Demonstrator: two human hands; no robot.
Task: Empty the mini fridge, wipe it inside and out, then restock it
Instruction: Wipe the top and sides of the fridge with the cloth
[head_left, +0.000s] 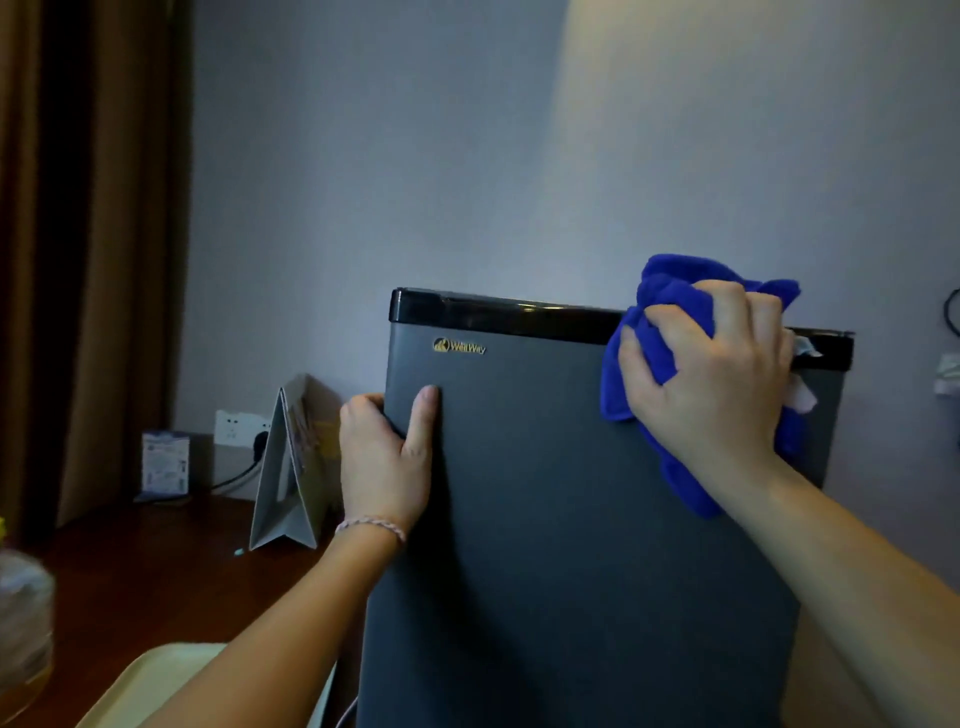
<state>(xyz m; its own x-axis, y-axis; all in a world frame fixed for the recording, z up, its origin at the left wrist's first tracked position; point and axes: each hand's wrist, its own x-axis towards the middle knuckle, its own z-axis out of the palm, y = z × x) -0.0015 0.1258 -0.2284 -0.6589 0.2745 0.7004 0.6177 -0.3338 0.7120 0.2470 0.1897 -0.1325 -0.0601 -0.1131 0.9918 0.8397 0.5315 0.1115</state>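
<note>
Mini fridge stands w/ door shut, dark grey front facing the camera, filling centre to 5 o'clock of the view; black strip runs along its top edge, small gold logo near the top left corner of the door. Right hand at approx 2 o'clock, fingers curled round a bunched blue cloth, pressing it onto the upper right corner of the door & over the black strip; cloth tail hangs down below the wrist against the door. A bit of white sticker or tape shows just right of that hand on the strip, can't tell what it is. Left hand at approx 9 o'clock from the fridge centre, clamped on the door's left edge: thumb flat on the front, other fingers wrapped round the side, mostly hidden. Braided bracelet on the left wrist. Fridge sits on a dark wood desk. On the desk at 9 o'clock, just beside the left hand: folded card stand; further left a small box by a wall socket w/ a plug & black cable in it. Brown curtain at 10 o'clock. Pale tray at 7 o'clock under the left forearm; blurred clear container at the far left edge, can't tell what. Grey wall behind.
</note>
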